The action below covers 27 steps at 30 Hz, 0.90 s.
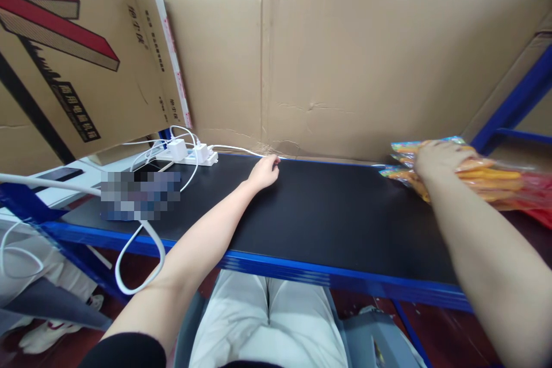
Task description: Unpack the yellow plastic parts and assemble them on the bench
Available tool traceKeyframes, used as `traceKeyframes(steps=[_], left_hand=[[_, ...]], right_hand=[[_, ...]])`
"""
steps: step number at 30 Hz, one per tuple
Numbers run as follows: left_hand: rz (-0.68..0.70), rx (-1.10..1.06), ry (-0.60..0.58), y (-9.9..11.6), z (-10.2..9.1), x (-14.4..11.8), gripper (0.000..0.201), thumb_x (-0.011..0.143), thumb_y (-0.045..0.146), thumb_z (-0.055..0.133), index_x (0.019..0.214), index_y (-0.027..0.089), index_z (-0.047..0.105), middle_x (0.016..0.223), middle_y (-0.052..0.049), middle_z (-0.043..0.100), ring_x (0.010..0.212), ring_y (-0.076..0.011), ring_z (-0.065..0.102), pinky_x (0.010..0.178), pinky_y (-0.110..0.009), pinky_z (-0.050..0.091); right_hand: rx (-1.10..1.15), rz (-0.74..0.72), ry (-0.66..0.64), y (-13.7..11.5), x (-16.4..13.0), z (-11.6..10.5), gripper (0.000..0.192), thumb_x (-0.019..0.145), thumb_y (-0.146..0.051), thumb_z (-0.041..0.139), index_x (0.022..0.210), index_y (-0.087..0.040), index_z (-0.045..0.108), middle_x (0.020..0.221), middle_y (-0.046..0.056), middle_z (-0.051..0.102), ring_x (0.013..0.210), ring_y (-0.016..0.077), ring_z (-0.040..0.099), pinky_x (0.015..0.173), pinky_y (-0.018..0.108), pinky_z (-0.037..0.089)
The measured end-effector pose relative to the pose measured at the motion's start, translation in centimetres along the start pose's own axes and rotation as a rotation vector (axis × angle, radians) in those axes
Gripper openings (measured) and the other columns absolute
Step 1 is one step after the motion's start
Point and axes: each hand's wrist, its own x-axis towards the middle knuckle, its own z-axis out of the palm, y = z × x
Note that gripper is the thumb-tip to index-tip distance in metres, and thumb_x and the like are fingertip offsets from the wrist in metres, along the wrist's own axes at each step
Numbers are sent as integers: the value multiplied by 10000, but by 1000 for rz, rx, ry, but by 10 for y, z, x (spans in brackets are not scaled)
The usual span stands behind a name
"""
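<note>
My left hand [264, 173] rests near the back edge of the black tabletop [328, 213], its fingers curled into a loose fist. Nothing shows in it, and a white cable runs up to the wall side close by. On the right, my right hand [442, 158] lies over a stack of clear plastic packets [487, 181] with orange-yellow contents and bright printed tops. Its fingers curl over the upper packets; the fingertips are hidden. Red packets [539, 190] lie beside the stack at the right edge.
A white power strip [211, 157] with plugged chargers [176, 149] and tangled cables sits at the back left. In front of it is a pixelated dark object [142, 195]. A cardboard wall [345, 63] stands behind. The table has a blue metal frame [302, 270]. Another person's legs show lower left.
</note>
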Motion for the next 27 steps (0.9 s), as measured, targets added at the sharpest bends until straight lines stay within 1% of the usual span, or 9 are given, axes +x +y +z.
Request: traceKeyframes(steps=[4,9,12,15,17,19,22,25,27], left_hand=[[5,6,3,-1,-2,1,244,789,71,463,975,122,612,997,-104,672,953,-192,613,903,-314,477],[-46,-42,17,-4,-2,2,241,770,56,475,949,120,622,959,-102,676,926,-190,620,896,-310,474],[-97,-126,40,-5,0,3,225,765,53,491,933,122,625,942,-97,679,904,-183,622,898,-307,469],[-189,-259,66,-3,1,5,145,797,110,520,902,132,618,922,-88,684,892,-174,623,889,-301,463],[-290,-407,73,1,-1,8,128,853,218,517,905,140,605,924,-86,686,884,-167,628,839,-284,475],[-414,-608,50,6,-6,10,255,911,356,452,980,145,577,951,-92,686,846,-159,643,720,-248,488],[-574,-902,-49,16,-14,13,450,941,513,321,1190,171,474,980,-102,685,726,-160,667,539,-211,452],[-628,-1092,-184,21,-18,12,577,921,618,223,1237,191,448,938,-106,694,646,-176,670,470,-218,435],[-666,-1111,-224,20,-17,9,576,912,625,268,1248,191,442,878,-97,695,602,-168,660,458,-219,441]], right_hand=[[-20,-5,109,5,3,-5,447,985,-153,217,1270,80,471,1235,283,502,1243,236,408,860,535,278],[36,-185,274,-7,-2,-35,475,990,-120,152,1244,75,503,1176,295,526,1168,223,439,760,418,278],[96,-257,379,-32,-24,-64,413,957,-71,238,1277,42,472,1122,298,543,1127,260,459,746,394,278],[149,-420,383,-67,-57,-85,362,921,-101,349,1242,16,470,1091,280,546,1039,274,497,721,368,289],[184,-550,369,-92,-80,-88,397,881,-118,414,1264,-17,444,1111,252,544,1010,273,502,732,349,310],[219,-644,313,-117,-100,-82,441,834,-86,424,1274,-64,442,1111,214,554,976,271,510,746,348,340],[265,-847,273,-147,-125,-57,495,831,-97,394,1325,-92,411,1102,205,559,968,287,504,758,373,378],[269,-1033,210,-163,-141,-26,530,844,-96,345,1373,-98,377,1127,203,559,985,289,493,780,390,398],[283,-1125,177,-166,-147,-9,550,851,-99,322,1400,-92,350,1156,199,554,1012,289,484,805,401,402]])
